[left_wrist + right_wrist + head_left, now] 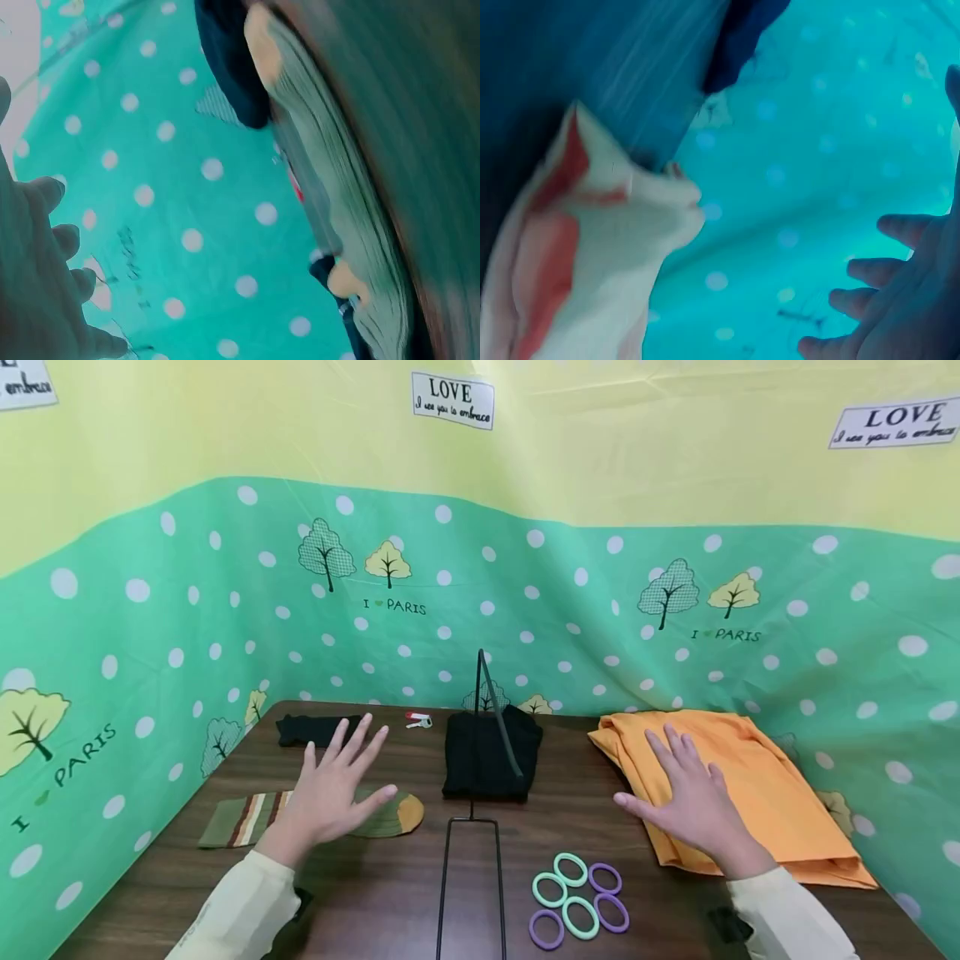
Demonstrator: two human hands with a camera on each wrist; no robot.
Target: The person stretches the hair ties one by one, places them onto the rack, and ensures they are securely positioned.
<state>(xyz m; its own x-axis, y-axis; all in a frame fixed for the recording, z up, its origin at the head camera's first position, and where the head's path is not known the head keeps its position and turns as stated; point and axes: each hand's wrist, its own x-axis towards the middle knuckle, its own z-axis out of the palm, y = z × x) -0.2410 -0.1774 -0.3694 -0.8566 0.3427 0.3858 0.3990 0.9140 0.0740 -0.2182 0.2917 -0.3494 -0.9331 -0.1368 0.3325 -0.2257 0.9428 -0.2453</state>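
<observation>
6 hair rings [576, 900] | left hand [333, 793] spread over striped sock [247, 818] | right hand [693, 806] spread over orange cloth [757, 785]

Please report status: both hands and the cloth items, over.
Left hand open above striped sock. Right hand open over orange cloth. Nothing held. Wire stand between them.

Spread right hand [900, 300] beside orange cloth [592, 247]
</observation>
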